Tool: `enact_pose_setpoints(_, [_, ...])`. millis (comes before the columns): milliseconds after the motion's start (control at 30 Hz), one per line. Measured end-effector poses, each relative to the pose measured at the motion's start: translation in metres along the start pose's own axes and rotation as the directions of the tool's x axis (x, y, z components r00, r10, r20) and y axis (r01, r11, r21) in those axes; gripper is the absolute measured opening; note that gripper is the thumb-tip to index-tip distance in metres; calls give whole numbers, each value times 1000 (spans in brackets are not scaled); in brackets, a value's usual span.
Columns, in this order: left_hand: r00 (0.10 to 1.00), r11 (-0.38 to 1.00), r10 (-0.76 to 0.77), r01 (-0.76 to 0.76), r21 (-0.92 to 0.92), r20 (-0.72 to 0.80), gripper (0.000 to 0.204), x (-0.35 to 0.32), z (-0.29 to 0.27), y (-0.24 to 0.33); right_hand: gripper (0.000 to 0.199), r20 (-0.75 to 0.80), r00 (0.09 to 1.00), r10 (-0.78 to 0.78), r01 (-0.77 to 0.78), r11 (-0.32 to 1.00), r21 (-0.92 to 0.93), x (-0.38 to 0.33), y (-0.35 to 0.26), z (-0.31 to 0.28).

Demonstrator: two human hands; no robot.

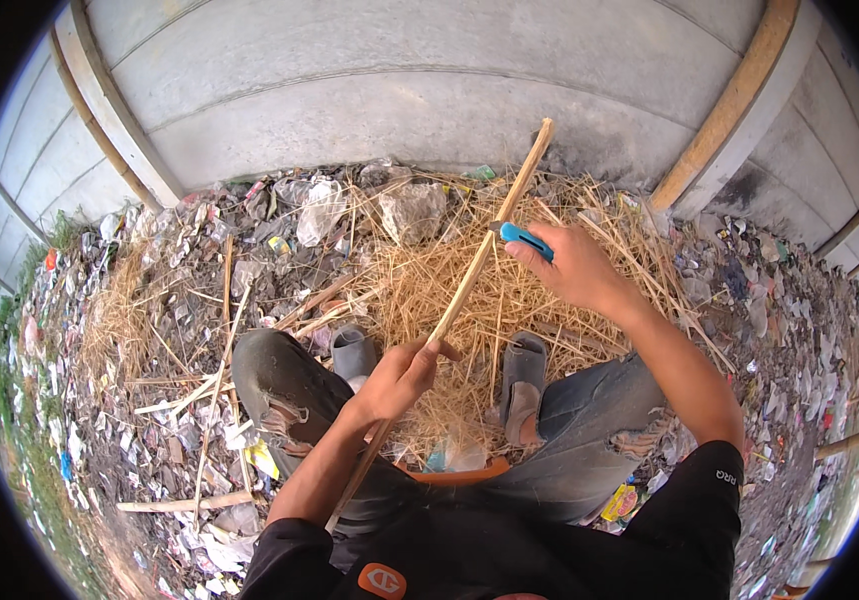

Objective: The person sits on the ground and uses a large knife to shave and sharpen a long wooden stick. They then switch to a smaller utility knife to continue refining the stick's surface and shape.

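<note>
A long, pale wooden stick [467, 281] runs slantwise from beside my left thigh up toward the wall. My left hand [401, 378] is wrapped round it below its middle. In my right hand [579, 268] is a blue utility knife [529, 242], gripped by its handle. Its blade end meets the stick in the upper part, well above my left hand. Thin straw-coloured shavings [429, 300] lie heaped on the ground beneath the stick and between my feet.
A grey concrete wall [399, 110] with bamboo poles [724, 105] stands ahead. Plastic litter [321, 210] covers the ground on both sides. Several loose sticks [211, 430] lie left of my knee. My grey sandals [523, 360] rest among the shavings, and an orange object [459, 474] shows between my thighs.
</note>
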State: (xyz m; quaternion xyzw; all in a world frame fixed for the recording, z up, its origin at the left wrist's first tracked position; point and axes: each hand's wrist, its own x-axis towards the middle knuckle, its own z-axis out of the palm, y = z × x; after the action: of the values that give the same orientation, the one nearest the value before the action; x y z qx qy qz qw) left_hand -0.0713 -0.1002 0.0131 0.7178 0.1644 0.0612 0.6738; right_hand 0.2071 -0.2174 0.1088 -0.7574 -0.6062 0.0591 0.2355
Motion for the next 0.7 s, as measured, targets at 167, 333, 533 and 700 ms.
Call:
enact_pose_setpoints(167, [997, 986, 31, -20, 164, -64, 47, 4, 5, 6, 63, 209, 975, 71, -78, 997, 28, -5, -25, 21])
enact_pose_setpoints(333, [983, 916, 116, -52, 399, -140, 46, 4, 7, 3, 66, 271, 960, -72, 63, 997, 42, -19, -38, 56])
enact_pose_setpoints(533, [997, 871, 0, 40, 490, -81, 39, -15, 9, -7, 67, 111, 934, 340, -337, 941, -42, 18, 44, 18])
enact_pose_setpoints(700, [993, 862, -37, 87, 500, -109, 39, -6, 12, -4, 65, 207, 966, 155, -154, 988, -20, -11, 4, 33])
